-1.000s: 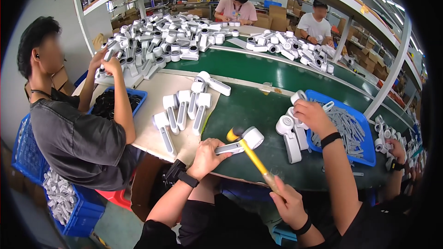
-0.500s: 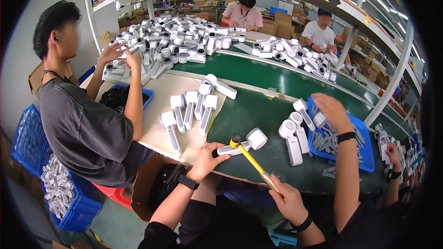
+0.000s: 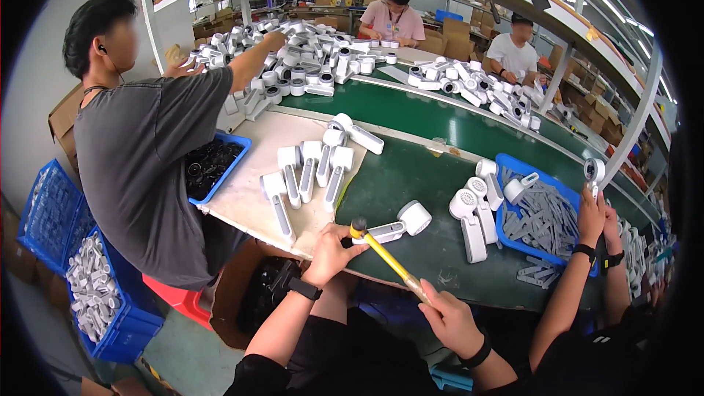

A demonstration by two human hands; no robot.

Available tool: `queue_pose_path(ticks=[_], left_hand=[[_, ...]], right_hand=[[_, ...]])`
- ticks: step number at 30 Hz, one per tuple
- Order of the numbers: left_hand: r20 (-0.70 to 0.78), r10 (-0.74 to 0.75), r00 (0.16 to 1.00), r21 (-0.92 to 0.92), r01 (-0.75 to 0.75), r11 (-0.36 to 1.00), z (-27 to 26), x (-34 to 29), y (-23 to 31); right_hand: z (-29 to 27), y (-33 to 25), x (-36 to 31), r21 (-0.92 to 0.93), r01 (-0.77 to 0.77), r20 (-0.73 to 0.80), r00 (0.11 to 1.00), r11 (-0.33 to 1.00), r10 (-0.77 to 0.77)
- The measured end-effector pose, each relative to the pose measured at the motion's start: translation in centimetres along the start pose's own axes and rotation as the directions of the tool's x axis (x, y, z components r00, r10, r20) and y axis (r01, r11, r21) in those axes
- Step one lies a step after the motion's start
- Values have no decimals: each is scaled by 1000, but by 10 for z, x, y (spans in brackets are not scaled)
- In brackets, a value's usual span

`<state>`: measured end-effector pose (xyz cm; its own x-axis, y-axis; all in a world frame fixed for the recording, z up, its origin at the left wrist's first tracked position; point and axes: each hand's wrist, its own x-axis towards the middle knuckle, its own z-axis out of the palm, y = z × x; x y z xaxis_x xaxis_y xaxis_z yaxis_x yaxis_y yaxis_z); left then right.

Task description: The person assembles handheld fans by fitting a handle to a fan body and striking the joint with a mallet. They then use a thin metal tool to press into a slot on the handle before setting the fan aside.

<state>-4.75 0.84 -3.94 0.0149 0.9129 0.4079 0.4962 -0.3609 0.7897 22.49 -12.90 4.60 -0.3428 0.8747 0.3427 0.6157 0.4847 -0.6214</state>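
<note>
My left hand (image 3: 331, 255) is closed on the handle end of a white handheld device (image 3: 415, 218) with a round head and a grey strip along its handle. The device lies on the dark green mat, its head pointing away to the right. In my right hand (image 3: 453, 324) is a hammer (image 3: 392, 262) with a yellow handle, gripped near the lower end. The hammer's dark head is over the device's handle, close to my left fingertips; whether it touches cannot be made out.
Similar devices (image 3: 308, 169) lie left on a pale sheet, others (image 3: 469, 213) to the right. A blue tray (image 3: 506, 238) holds grey strips. Co-workers sit at left and across; at right, a neighbour's hands (image 3: 592, 220) hold a device. A large pile (image 3: 293, 66) stands behind.
The hammer head has moved left along the handle, nearer my left fingers. The left co-worker now reaches into the pile. The neighbour's hand has left the blue tray and lifted a device.
</note>
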Motion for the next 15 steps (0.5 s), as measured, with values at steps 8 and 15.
queue_pose_path(ticks=[8, 15], left_hand=[[-14, 11, 1000, 1, -11, 1000, 3, 0, -1], [-9, 23, 1000, 8, -23, 1000, 4, 0, 1]], right_hand=[[5, 10, 1, -70, 16, 40, 999, 997, -13], [1, 31, -9, -74, -109, -4, 994, 991, 109]])
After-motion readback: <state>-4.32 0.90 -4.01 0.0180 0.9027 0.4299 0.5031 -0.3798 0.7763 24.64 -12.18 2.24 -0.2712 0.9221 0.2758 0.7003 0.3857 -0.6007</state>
